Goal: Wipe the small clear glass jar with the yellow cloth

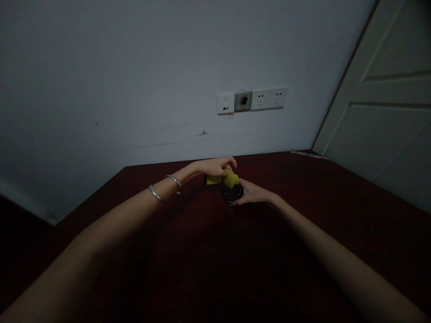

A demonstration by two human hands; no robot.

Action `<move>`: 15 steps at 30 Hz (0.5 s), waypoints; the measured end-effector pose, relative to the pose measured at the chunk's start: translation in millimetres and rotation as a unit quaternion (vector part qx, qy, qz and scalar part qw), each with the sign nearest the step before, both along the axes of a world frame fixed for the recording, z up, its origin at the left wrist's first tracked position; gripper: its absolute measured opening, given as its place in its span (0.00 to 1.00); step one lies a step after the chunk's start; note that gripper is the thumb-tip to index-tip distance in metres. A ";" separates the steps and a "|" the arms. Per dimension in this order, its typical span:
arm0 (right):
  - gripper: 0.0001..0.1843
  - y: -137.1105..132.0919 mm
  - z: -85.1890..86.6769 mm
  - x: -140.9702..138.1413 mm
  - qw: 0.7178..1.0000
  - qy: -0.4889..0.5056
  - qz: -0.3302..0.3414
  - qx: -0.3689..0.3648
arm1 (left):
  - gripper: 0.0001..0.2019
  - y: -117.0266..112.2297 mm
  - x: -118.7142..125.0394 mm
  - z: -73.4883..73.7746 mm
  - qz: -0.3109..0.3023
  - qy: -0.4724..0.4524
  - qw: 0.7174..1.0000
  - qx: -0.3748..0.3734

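Yellow folded cloth (230, 178) is pinched in the left hand (215, 167), fingers closed on it, pressed into the small dark round glass dish (231, 193) at frame centre. The right hand (254, 193) curls around the dish, likely steadying it on the dark red wooden surface (202, 251). Both arms reach forward, left wrist arched.

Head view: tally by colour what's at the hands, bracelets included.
Yellow: 1, the cloth in the left hand
Dark: 1, the dish in the right hand
Silver: 2, the bracelets on the left forearm
Total: 4
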State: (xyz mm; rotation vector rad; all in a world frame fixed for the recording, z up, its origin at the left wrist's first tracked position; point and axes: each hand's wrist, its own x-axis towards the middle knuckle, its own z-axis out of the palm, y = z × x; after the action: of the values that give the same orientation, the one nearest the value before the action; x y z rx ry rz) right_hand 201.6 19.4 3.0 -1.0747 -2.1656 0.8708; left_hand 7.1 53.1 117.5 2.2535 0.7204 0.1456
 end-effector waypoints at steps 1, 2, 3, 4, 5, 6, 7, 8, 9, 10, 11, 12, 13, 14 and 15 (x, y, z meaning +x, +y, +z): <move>0.36 0.5 -1.6 0.5 1.000 -0.002 0.003 -0.005 | 0.28 0.8 -3.6 2.6 0.018 -0.044 0.999 -0.014; 0.37 1.1 -3.3 0.8 1.000 -0.005 0.004 -0.009 | 0.29 1.5 -7.0 5.3 0.037 -0.085 0.995 -0.028; 0.37 1.7 -4.8 0.9 1.000 -0.009 0.004 -0.012 | 0.30 1.9 -10.2 7.8 0.056 -0.119 0.991 -0.039; 0.38 2.1 -6.1 0.8 1.000 -0.011 0.002 -0.014 | 0.32 1.8 -12.8 10.0 0.077 -0.151 0.984 -0.048; 0.39 2.4 -7.1 0.6 1.000 -0.012 0.000 -0.014 | 0.34 1.1 -14.8 11.6 0.100 -0.184 0.976 -0.053; 0.40 2.5 -7.7 0.1 1.000 -0.012 0.000 -0.014 | 0.35 -0.4 -16.2 12.4 0.124 -0.217 0.967 -0.056; 0.41 2.4 -8.0 -0.4 1.000 -0.013 -0.001 -0.014 | 0.36 -2.6 -16.9 12.3 0.149 -0.251 0.955 -0.056; 0.41 2.2 -8.1 -0.9 1.000 -0.012 -0.001 -0.014 | 0.37 -5.4 -17.0 11.2 0.174 -0.287 0.940 -0.055; 0.42 1.9 -8.0 -1.4 1.000 -0.012 -0.001 -0.015 | 0.37 -8.7 -16.6 9.2 0.198 -0.326 0.923 -0.054; 0.43 1.7 -7.8 -1.8 1.000 -0.011 0.000 -0.016 | 0.36 -12.2 -15.9 6.3 0.222 -0.363 0.903 -0.057; 0.45 1.6 -7.4 -1.9 1.000 -0.009 0.001 -0.017 | 0.35 -15.5 -15.0 2.8 0.246 -0.404 0.879 -0.060; 0.47 1.6 -6.8 -1.9 1.000 -0.006 0.003 -0.018 | 0.34 -18.5 -14.2 -1.1 0.271 -0.443 0.852 -0.066; 0.49 1.6 -6.0 -1.5 1.000 -0.003 0.005 -0.020 | 0.33 -20.8 -13.5 -5.3 0.296 -0.470 0.828 -0.071; 0.50 1.7 -4.7 -0.8 1.000 0.002 0.005 -0.023 | 0.33 -22.3 -13.2 -9.5 0.319 -0.494 0.805 -0.077; 0.49 1.9 -3.0 0.2 1.000 0.007 0.003 -0.027 | 0.33 -23.1 -13.4 -13.7 0.338 -0.512 0.785 -0.085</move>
State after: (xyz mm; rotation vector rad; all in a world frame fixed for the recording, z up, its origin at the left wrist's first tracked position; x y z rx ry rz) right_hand 201.8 21.3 0.0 -1.0854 -2.1470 0.9414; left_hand -6.3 30.0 103.8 1.2972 0.8024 1.4523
